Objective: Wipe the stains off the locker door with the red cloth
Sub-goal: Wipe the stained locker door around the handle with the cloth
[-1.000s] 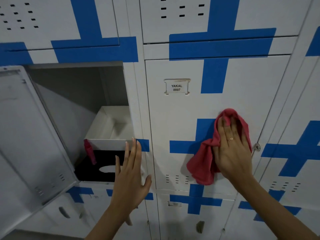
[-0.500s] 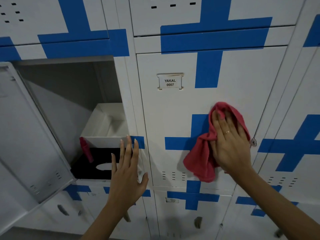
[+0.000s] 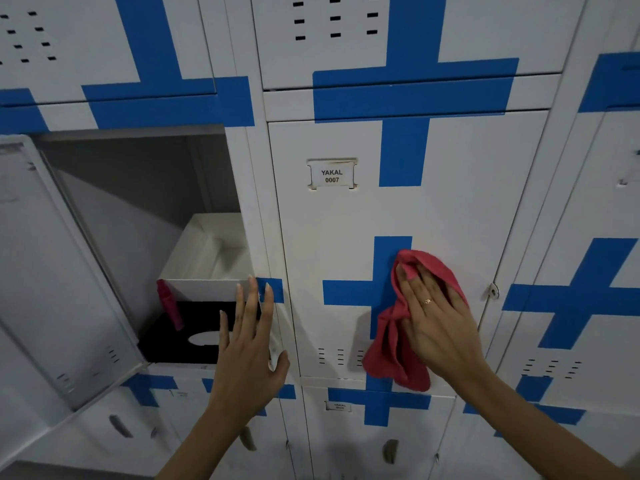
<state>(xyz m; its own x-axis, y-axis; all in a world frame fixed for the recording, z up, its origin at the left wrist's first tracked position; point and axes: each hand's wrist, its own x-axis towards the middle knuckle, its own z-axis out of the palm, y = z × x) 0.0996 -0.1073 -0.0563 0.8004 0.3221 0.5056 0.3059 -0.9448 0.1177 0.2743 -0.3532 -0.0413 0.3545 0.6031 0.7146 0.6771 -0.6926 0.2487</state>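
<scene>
Our right hand (image 3: 437, 320) lies spread flat, pressing the red cloth (image 3: 398, 344) against the locker door (image 3: 346, 237) low on its blue cross. Our left hand (image 3: 247, 355), open, braces the frame. The cloth's loose tail may slip free; stains, too faint to see, could be missed.
</scene>
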